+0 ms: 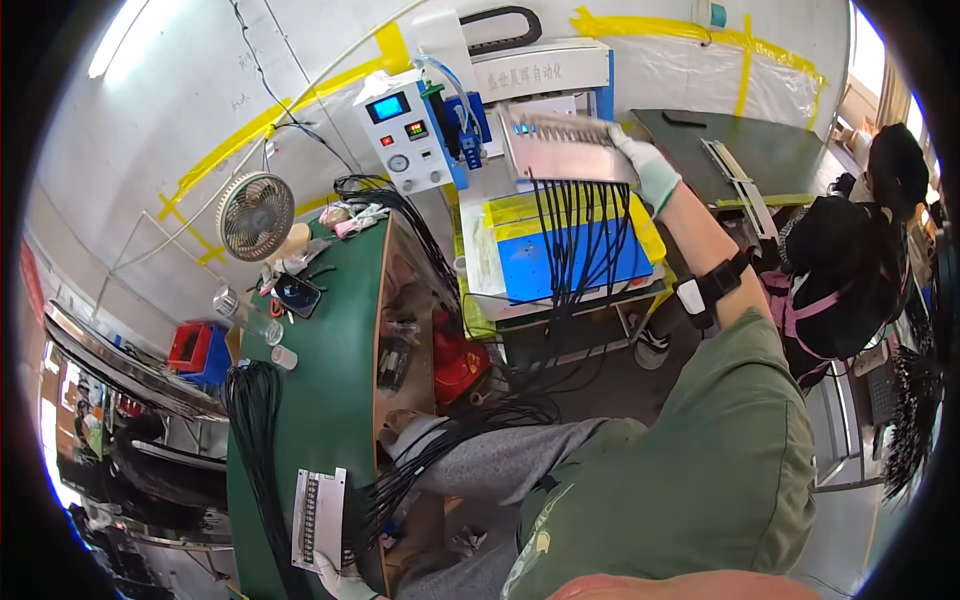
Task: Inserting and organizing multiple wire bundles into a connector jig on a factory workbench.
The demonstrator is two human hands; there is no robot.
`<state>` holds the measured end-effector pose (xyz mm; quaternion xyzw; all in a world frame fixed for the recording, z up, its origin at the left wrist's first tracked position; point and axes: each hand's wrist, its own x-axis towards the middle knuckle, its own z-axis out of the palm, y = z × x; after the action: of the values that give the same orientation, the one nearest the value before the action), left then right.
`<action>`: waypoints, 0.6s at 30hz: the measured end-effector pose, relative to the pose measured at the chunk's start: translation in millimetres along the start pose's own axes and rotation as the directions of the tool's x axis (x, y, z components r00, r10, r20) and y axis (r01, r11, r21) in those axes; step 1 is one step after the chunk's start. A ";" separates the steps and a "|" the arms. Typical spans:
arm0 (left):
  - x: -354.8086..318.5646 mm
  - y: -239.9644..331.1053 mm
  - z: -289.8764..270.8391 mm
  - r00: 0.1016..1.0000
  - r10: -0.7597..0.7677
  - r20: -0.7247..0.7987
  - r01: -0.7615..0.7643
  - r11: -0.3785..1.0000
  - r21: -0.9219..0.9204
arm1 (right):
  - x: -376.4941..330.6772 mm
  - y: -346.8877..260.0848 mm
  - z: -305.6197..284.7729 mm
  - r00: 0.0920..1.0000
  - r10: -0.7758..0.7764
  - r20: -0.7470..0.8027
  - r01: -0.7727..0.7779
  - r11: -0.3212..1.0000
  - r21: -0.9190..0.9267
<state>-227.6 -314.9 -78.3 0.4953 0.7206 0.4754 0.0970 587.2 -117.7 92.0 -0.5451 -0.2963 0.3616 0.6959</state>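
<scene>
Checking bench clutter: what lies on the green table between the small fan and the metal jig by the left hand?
Head view: a phone, a small cylinder and a black cable bundle on the green table.

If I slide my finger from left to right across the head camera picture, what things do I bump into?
Red box → small round fan → white control box with a blue screen → metal rack with black cables hanging from it → right hand in a white glove → another person in black.

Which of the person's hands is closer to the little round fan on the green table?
The left hand. It rests on the green table on a metal strip, down from the fan. The right hand holds a cable rack far across.
</scene>
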 end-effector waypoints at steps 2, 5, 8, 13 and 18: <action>-0.8 -0.6 -4.2 1.000 -0.030 0.008 0.030 0.999 -0.026 | 28.2 42.7 -23.2 0.999 0.041 -0.014 -0.042 0.987 -0.155; 0.1 2.2 -7.2 0.999 -0.035 0.010 0.035 0.998 -0.047 | 100.7 119.8 -64.7 0.976 0.107 -0.192 -0.195 0.825 -0.531; 2.0 3.6 -2.1 1.000 -0.017 0.022 0.019 0.995 -0.096 | 140.3 190.8 -106.7 0.958 -0.011 -0.286 -0.199 0.694 -0.692; -5.8 52.4 -8.1 0.951 -0.308 0.002 0.304 0.936 -0.179 | 128.5 215.5 -56.3 0.967 0.048 -0.250 -0.221 0.646 -0.731; 2.3 53.4 -4.0 0.796 -0.591 0.131 0.563 0.644 -0.517 | 110.3 184.9 -41.2 0.941 0.197 -0.274 -0.335 0.455 -0.825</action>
<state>-198.0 -312.3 -33.7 0.1807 0.6817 0.6118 0.3583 649.2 -22.3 -95.4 -0.8814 -0.2983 0.2311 0.2840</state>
